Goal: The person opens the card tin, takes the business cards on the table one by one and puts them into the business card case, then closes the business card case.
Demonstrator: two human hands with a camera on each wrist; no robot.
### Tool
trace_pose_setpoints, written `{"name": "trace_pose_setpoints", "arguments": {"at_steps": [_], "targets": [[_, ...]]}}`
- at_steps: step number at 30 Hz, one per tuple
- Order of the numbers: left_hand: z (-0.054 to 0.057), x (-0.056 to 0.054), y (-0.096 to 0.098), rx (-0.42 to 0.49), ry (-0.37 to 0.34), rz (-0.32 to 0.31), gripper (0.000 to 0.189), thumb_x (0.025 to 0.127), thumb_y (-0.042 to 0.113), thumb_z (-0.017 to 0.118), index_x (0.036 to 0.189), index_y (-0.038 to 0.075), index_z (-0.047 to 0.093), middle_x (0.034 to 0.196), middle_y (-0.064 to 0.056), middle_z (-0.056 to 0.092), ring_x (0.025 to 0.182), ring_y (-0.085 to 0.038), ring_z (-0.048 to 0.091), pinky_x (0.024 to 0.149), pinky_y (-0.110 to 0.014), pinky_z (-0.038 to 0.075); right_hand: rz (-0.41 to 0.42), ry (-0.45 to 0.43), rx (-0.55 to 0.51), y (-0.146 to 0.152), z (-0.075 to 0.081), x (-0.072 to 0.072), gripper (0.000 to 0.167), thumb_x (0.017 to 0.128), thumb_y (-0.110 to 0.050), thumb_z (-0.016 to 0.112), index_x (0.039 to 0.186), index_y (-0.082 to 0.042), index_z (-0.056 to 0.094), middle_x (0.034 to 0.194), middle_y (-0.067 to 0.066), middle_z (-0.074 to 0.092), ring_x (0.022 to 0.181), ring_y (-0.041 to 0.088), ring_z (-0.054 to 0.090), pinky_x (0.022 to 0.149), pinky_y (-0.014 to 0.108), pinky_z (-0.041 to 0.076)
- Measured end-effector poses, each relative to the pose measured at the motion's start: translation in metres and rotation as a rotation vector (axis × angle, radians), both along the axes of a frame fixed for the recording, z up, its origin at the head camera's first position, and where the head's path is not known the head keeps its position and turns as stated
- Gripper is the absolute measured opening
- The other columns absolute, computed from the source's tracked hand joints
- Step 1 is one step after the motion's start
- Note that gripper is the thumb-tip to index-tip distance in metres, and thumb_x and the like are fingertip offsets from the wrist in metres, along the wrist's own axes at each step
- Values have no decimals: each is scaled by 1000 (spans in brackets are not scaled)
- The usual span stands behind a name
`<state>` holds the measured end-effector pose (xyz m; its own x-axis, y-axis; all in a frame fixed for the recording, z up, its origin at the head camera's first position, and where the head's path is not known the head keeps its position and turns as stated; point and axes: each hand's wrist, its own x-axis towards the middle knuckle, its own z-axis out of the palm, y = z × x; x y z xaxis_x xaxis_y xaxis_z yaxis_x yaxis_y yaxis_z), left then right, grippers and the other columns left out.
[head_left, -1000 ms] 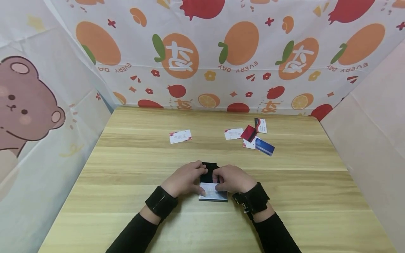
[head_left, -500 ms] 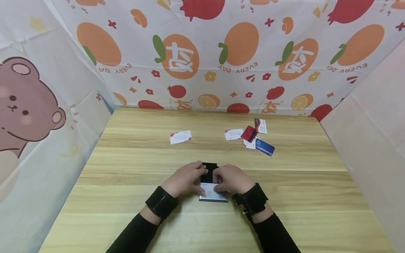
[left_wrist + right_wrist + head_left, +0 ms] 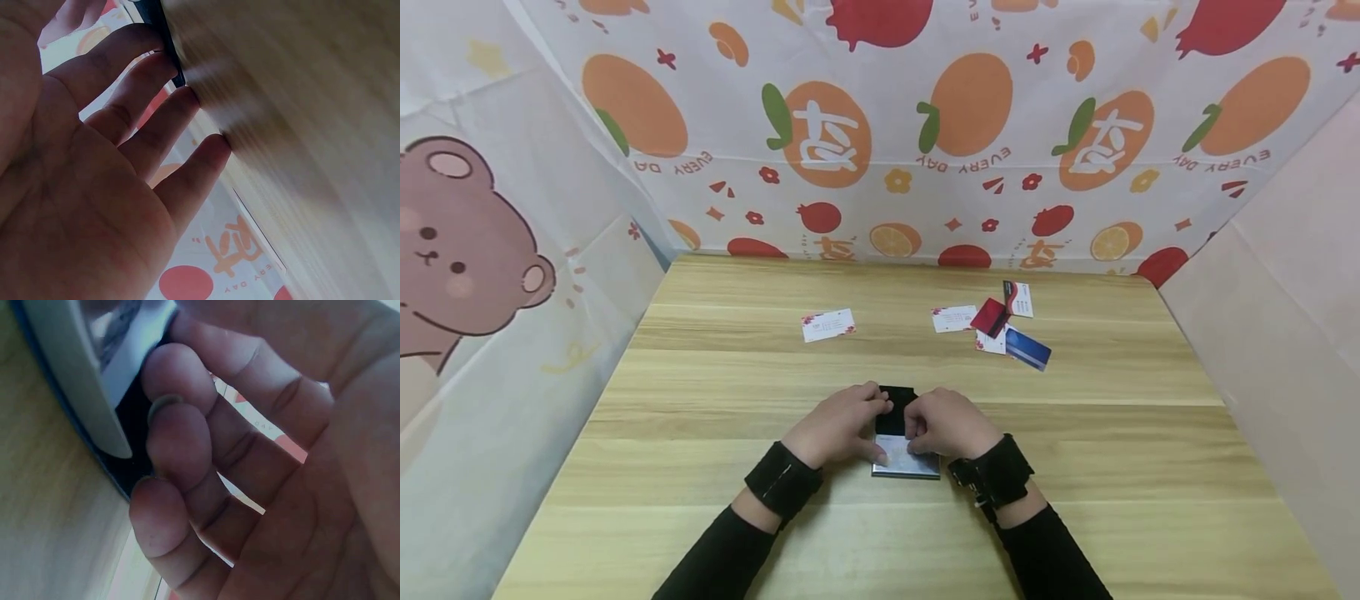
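An opened card case (image 3: 917, 471), black at its far half and silver along its near half, lies flat at the middle of the table. A whitish card (image 3: 895, 448) lies over its near half. My left hand (image 3: 838, 425) grips the case's left side, fingertips at the black part and thumb on the card. In the left wrist view its fingers (image 3: 178, 150) touch the dark edge and the tabletop. My right hand (image 3: 958, 425) pinches the card at its right, thumb on top, with its other fingers (image 3: 181, 437) curled over the black part in the right wrist view.
Behind the hands, one white card (image 3: 828, 325) lies alone at the left. A loose group at the right has a white card (image 3: 953, 318), a red card (image 3: 989, 317), a blue card (image 3: 1028, 347) and others, partly overlapping. Printed cloth (image 3: 895, 225) hangs behind the table.
My right hand and its thumb have shifted very slightly to the left over the card. The left hand and the case stay in place.
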<state>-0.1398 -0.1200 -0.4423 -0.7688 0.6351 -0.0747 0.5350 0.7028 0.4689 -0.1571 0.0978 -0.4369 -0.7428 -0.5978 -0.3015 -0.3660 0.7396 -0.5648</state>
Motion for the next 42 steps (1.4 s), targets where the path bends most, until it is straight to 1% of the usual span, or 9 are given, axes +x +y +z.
{"name": "trace_pose_setpoints", "arguments": {"at_steps": [5, 9, 13, 16, 19, 27, 34, 37, 42], "targets": [[1, 0, 1, -1, 4, 5, 69, 74, 39, 86, 129, 3, 66, 126, -12, 60, 108, -23, 58, 93, -38, 49, 17, 83, -5, 2, -1, -3, 16, 89, -24, 74, 76, -28, 66, 65, -10, 57, 63, 9, 54, 61, 27, 43], [1, -1, 2, -12, 4, 16, 71, 72, 39, 87, 129, 4, 66, 125, -11, 60, 102, -20, 57, 89, -37, 49, -70, 242, 32, 11, -3, -9, 4, 92, -29, 69, 93, -25, 70, 83, -6, 62, 76, 13, 57, 68, 31, 47], [1, 0, 3, -24, -8, 20, 72, 71, 40, 87, 130, 4, 66, 125, -10, 61, 101, -19, 57, 89, -36, 49, -188, 335, 99, 37, -9, -20, 37, 93, -35, 68, 126, -19, 66, 125, 6, 63, 113, 27, 57, 92, 46, 49], [2, 0, 4, -22, -16, 21, 72, 72, 40, 87, 130, 4, 66, 126, -11, 60, 103, -20, 58, 90, -38, 49, -267, 319, 96, 64, -12, -31, 55, 93, -35, 68, 142, -15, 55, 152, 16, 45, 139, 39, 40, 110, 57, 36], [3, 0, 3, -19, -11, 20, 72, 72, 40, 87, 130, 4, 66, 126, -11, 60, 105, -21, 58, 91, -38, 49, -339, 259, 62, 89, -11, -37, 64, 94, -33, 67, 150, -12, 46, 161, 22, 28, 147, 48, 22, 113, 66, 22], [1, 2, 2, -18, -3, 16, 73, 71, 41, 87, 130, 4, 66, 126, -11, 61, 103, -20, 57, 89, -36, 49, -397, 125, 119, 109, -13, -39, 77, 97, -52, 57, 159, -18, 28, 165, 20, 15, 143, 61, 8, 104, 79, 17], [-1, 3, 2, -6, 1, 20, 73, 71, 41, 87, 129, 3, 66, 126, -11, 60, 105, -21, 57, 91, -38, 49, -295, 173, 100, 88, -6, -32, 70, 96, -40, 63, 154, -9, 39, 155, 21, 40, 145, 41, 31, 119, 60, 13], [-2, 2, 2, -12, 6, 16, 73, 71, 43, 87, 130, 4, 66, 126, -10, 60, 103, -19, 57, 90, -37, 49, -245, 186, 106, 77, -1, -28, 63, 96, -36, 64, 148, -6, 47, 147, 20, 48, 138, 39, 41, 119, 57, 19], [-3, -1, 3, -20, 2, 8, 74, 72, 45, 86, 131, 5, 65, 127, -10, 60, 100, -18, 54, 90, -37, 48, -221, 197, 94, 66, -2, -26, 40, 95, -34, 66, 125, -8, 70, 131, 13, 55, 115, 29, 54, 103, 49, 44]]}}
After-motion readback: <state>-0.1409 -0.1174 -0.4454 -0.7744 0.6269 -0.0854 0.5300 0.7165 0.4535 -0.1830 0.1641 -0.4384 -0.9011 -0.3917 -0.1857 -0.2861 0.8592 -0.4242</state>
